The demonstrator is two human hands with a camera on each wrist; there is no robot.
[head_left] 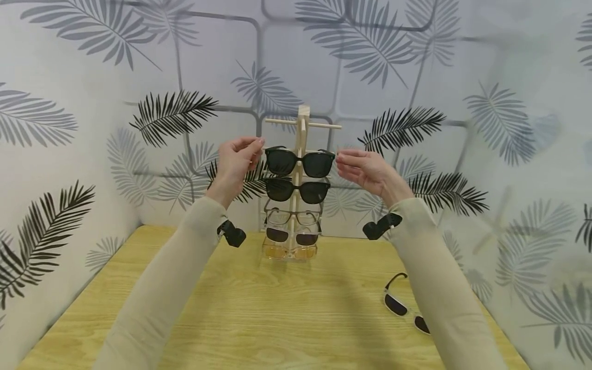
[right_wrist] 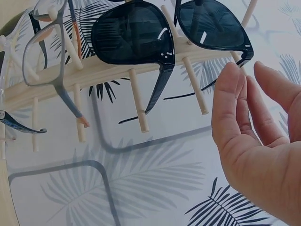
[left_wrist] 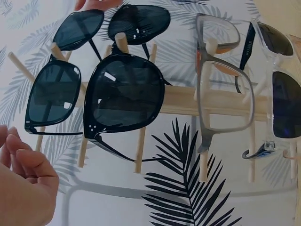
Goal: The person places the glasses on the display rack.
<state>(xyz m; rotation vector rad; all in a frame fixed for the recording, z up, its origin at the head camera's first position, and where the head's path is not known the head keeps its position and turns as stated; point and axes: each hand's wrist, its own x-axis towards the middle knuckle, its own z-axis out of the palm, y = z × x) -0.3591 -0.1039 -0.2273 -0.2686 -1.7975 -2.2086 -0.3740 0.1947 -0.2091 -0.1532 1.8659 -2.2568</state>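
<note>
A pair of black sunglasses rests on the second peg from the top of a wooden eyewear stand. My left hand is beside its left end, fingers loosely bent and empty. In the left wrist view, that hand is apart from the frame. On the other side, my right hand has its fingertips close to the right hinge. The right wrist view shows thumb and fingers parted, right by the temple. Directly below hangs a second black pair.
Lower pegs carry grey-framed clear glasses, clear-framed dark sunglasses and an orange-tinted pair. The stand's top peg is bare. Another pair of sunglasses lies on the wooden table, partly behind my right sleeve.
</note>
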